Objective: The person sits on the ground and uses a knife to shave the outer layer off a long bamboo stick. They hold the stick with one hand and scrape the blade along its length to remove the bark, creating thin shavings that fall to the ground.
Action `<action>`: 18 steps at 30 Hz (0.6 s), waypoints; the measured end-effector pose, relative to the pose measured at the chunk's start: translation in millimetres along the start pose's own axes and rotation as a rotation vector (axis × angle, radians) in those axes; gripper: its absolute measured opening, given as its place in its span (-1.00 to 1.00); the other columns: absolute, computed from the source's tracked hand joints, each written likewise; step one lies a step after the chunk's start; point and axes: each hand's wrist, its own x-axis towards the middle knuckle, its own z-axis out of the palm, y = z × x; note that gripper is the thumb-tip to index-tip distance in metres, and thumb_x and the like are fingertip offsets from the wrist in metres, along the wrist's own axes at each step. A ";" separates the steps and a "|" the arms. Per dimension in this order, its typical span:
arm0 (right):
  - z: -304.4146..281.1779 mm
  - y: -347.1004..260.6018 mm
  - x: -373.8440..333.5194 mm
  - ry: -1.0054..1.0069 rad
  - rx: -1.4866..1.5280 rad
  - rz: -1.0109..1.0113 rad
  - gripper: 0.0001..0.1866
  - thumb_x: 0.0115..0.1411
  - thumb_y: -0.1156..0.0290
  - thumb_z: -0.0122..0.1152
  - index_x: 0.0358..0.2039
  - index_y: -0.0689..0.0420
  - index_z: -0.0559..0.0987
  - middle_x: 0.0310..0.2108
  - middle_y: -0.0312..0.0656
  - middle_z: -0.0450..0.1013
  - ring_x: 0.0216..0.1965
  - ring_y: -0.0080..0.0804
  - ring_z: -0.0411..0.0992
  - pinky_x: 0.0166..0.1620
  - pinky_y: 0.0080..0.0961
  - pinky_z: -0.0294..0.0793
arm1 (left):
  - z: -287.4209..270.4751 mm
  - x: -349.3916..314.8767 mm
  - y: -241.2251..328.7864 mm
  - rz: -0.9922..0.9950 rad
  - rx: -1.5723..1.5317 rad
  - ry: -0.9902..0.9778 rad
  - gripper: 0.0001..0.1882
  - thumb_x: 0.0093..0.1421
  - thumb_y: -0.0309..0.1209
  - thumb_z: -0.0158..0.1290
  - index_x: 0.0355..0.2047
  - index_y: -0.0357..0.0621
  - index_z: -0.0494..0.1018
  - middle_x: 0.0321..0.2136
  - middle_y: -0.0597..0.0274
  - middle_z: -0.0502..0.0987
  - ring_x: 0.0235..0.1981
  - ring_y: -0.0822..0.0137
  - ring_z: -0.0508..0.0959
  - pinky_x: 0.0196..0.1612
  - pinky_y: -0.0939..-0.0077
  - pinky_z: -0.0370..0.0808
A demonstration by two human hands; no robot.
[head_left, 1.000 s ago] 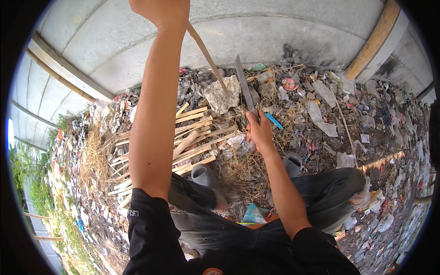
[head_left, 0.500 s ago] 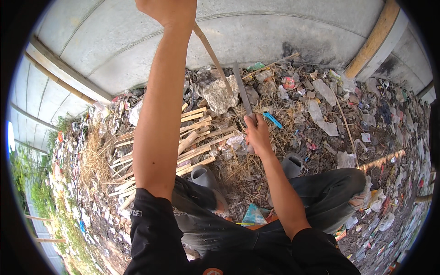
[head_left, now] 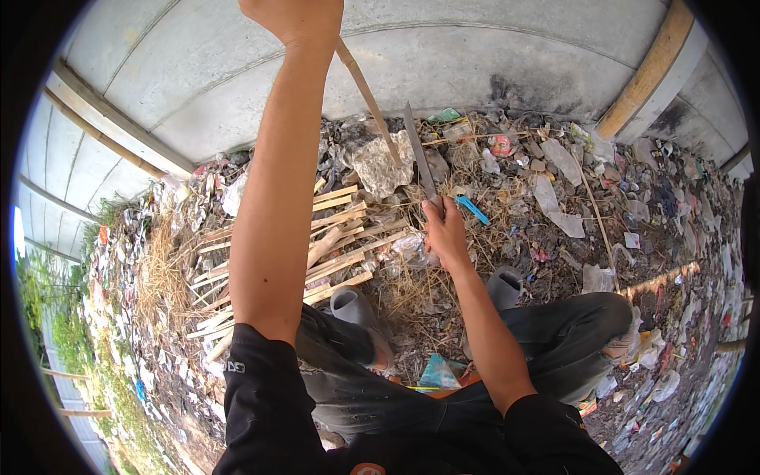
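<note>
At the top edge, partly cut off, is my left hand (head_left: 297,17), raised high with its fingers out of sight. A bamboo stick (head_left: 366,93) runs from behind that wrist down to a pale rough rock (head_left: 383,165), its lower end against the rock. The stick appears to be held in this hand. My right hand (head_left: 446,231) is closed round the handle of a long-bladed knife (head_left: 419,150). The blade points up and away, beside the stick's lower end and apart from it. Left of the rock lies a pile of split bamboo pieces (head_left: 340,264), partly hidden by my left forearm.
A grey concrete wall (head_left: 475,59) rises just beyond the rock, with a bamboo pole (head_left: 645,71) leaning at right. Litter and dry straw (head_left: 166,273) cover the ground. A blue plastic piece (head_left: 473,209) lies near my right hand. My grey boots (head_left: 354,305) stand either side.
A thin strip beyond the knife, slanting up against the wall before, now lies lower and flatter, farther right. Both hands, the bamboo stick and the knife have barely moved.
</note>
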 end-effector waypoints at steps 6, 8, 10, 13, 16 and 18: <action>-3.9 9.7 8.4 0.056 -0.145 -0.125 -0.43 0.41 0.14 0.14 0.21 0.34 0.34 -0.43 -0.08 0.49 -0.61 -0.44 0.46 -0.52 -0.44 0.45 | 1.4 -0.4 -5.1 0.045 0.064 -0.008 -0.54 0.50 -0.12 -0.10 -0.50 -0.15 0.40 -0.76 0.47 0.25 -0.75 0.62 0.24 -0.69 0.59 0.15; -11.5 17.0 18.6 0.106 -0.192 -0.208 -0.45 0.42 0.12 0.13 0.18 0.34 0.37 -0.43 -0.09 0.49 -0.57 -0.42 0.46 -0.45 -0.42 0.45 | 2.3 1.5 -9.1 -0.271 -0.303 -0.036 -0.55 0.51 -0.13 -0.10 -0.49 -0.12 0.37 -0.73 0.48 0.24 -0.75 0.62 0.23 -0.69 0.61 0.14; 10.6 -5.7 7.2 0.109 -0.149 -0.257 -0.46 0.44 0.11 0.10 0.17 0.33 0.38 -0.42 -0.11 0.51 -0.53 -0.37 0.47 -0.40 -0.38 0.46 | -14.3 18.6 -5.2 -0.619 -0.721 -0.080 -0.58 0.51 -0.14 -0.11 -0.49 -0.08 0.33 -0.71 0.49 0.22 -0.75 0.63 0.21 -0.70 0.62 0.12; 40.9 -28.9 -8.3 0.100 -0.058 -0.382 -0.47 0.46 0.09 0.07 0.17 0.31 0.38 -0.39 -0.13 0.55 -0.45 -0.28 0.53 -0.36 -0.32 0.48 | -21.1 28.7 -27.4 -0.153 -0.284 -0.086 -0.60 0.51 -0.15 -0.10 -0.49 -0.02 0.28 -0.69 0.51 0.20 -0.75 0.64 0.19 -0.71 0.64 0.11; 29.9 24.7 18.1 0.214 -0.076 -0.632 -0.60 0.50 0.10 -0.04 0.08 0.19 0.39 -0.55 -0.28 0.32 -0.60 -0.50 0.37 -0.56 -0.41 0.29 | 1.3 6.2 -42.7 -0.172 -0.287 -0.022 -0.58 0.51 -0.13 -0.11 -0.51 -0.02 0.27 -0.70 0.49 0.21 -0.75 0.61 0.20 -0.72 0.61 0.13; 46.5 83.3 24.8 0.133 -0.285 -0.445 -0.51 0.48 0.11 0.00 0.15 0.29 0.38 -0.29 -0.06 0.52 -0.34 -0.17 0.55 -0.31 -0.27 0.49 | -6.5 28.3 -28.5 -0.079 -0.102 -0.018 -0.56 0.51 -0.11 -0.12 -0.52 -0.03 0.27 -0.71 0.47 0.22 -0.76 0.59 0.21 -0.72 0.59 0.15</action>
